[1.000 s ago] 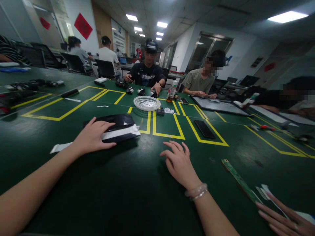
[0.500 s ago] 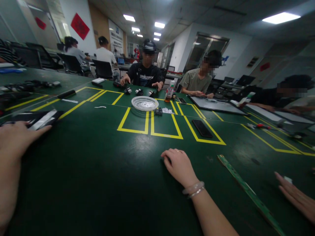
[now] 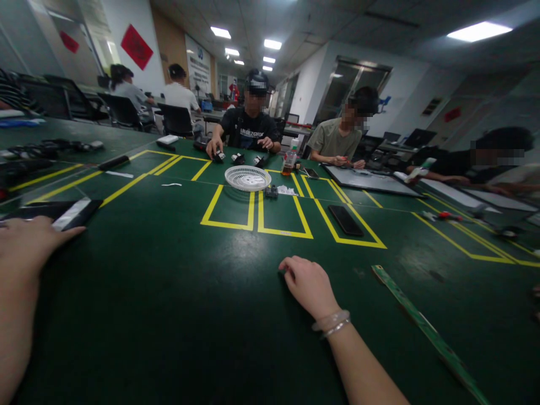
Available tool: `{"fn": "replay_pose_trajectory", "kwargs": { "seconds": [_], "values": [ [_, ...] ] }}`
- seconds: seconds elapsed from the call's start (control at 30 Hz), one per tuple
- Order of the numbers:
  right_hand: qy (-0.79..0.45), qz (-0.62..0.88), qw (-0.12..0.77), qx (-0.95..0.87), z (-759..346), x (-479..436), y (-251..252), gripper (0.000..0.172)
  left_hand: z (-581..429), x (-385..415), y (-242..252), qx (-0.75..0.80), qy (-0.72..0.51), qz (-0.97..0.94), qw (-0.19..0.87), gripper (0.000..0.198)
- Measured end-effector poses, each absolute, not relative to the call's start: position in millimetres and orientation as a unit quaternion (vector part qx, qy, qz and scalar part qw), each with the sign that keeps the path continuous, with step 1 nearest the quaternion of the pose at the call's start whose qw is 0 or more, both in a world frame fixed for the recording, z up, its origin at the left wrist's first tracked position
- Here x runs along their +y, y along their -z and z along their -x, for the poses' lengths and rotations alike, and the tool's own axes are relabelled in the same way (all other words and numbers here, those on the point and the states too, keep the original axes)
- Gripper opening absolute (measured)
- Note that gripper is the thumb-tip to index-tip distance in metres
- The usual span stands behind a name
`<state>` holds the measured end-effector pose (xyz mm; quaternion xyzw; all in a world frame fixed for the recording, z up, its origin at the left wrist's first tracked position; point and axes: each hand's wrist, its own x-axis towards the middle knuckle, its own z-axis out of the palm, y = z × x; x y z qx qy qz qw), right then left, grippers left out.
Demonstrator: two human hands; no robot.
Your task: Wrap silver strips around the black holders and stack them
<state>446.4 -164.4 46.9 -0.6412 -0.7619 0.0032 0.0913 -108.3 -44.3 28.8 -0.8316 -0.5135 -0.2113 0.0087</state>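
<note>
My left hand (image 3: 29, 243) lies flat at the far left of the green table (image 3: 189, 292), fingers stretched out, resting on the near end of a black flat package with a white strip (image 3: 63, 211). My right hand (image 3: 307, 283) rests on the table in the middle, fingers curled under into a loose fist; nothing shows in it. A bead bracelet (image 3: 331, 324) circles the right wrist.
A white mesh basket (image 3: 247, 178) and a black phone (image 3: 345, 220) sit among yellow taped boxes (image 3: 257, 216). A long green strip (image 3: 422, 326) lies at the right. Several people sit across the table handling small black parts (image 3: 238, 158); a bottle (image 3: 289, 161) stands by them.
My left hand slid the black package from the middle of the table out to the far left. My right hand's fingers curled in. The other person's hand at lower right withdrew.
</note>
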Motion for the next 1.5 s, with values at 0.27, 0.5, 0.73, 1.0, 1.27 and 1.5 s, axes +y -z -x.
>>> {"fn": "replay_pose_trajectory", "kwargs": {
  "seconds": [0.27, 0.5, 0.73, 1.0, 1.27, 1.5],
  "values": [
    [-0.008, 0.632, 0.118, -0.766, -443.3, -163.4, -46.8, 0.02, 142.3, -27.0, -4.3, -0.551, 0.359, 0.736, 0.165, 0.063],
    [0.007, 0.597, 0.202, -0.776, -442.5, -162.5, -46.2, 0.021, 85.6, -13.6, -22.7, -0.522, 0.411, 0.739, 0.113, 0.046],
    [0.0, 0.437, 0.271, -0.858, -434.8, -167.0, -46.2, 0.021, -68.3, -58.5, -46.4, -0.376, 0.259, 0.876, -0.156, 0.048],
    [-0.062, 0.421, 0.229, -0.875, -423.1, -173.7, -43.5, 0.014, -132.7, -111.3, -49.8, -0.228, 0.221, 0.922, -0.22, 0.033],
    [-0.126, 0.467, 0.349, -0.802, -433.5, -165.3, -42.2, 0.011, -104.8, -82.5, -50.5, -0.291, 0.207, 0.923, -0.143, 0.04],
    [-0.317, 0.473, 0.699, -0.434, -453.4, -148.4, -49.5, 0.028, 48.8, -13.7, -17.6, -0.541, 0.348, 0.757, 0.116, 0.068]
  ]
}}
